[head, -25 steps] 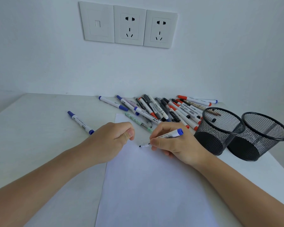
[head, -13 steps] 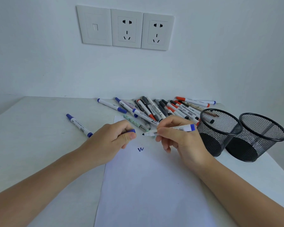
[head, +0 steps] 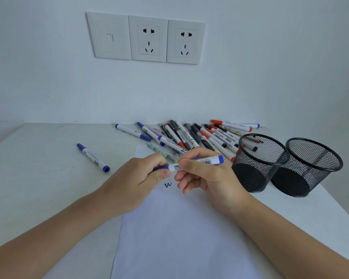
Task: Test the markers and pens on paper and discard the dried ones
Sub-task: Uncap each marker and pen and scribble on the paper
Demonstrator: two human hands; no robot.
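Observation:
A white marker with blue ends (head: 208, 161) is held level above the sheet of white paper (head: 181, 234). My right hand (head: 205, 175) grips its barrel. My left hand (head: 137, 178) pinches the blue cap, which sits on the marker's left end. A small blue "w" mark (head: 168, 185) is on the paper just below my hands. A pile of pens and markers (head: 193, 137) with blue, red and black caps lies at the back of the table.
Two black mesh cups (head: 259, 164) (head: 308, 168) stand side by side at the right; the nearer one holds something small and dark. One blue-capped marker (head: 93, 157) lies alone at the left. Wall sockets (head: 147, 38) are on the wall behind.
The marker tip was on the paper, then lifted, leaving a blue "w". My hands have come together and the blue cap in my left hand is now on the marker's tip.

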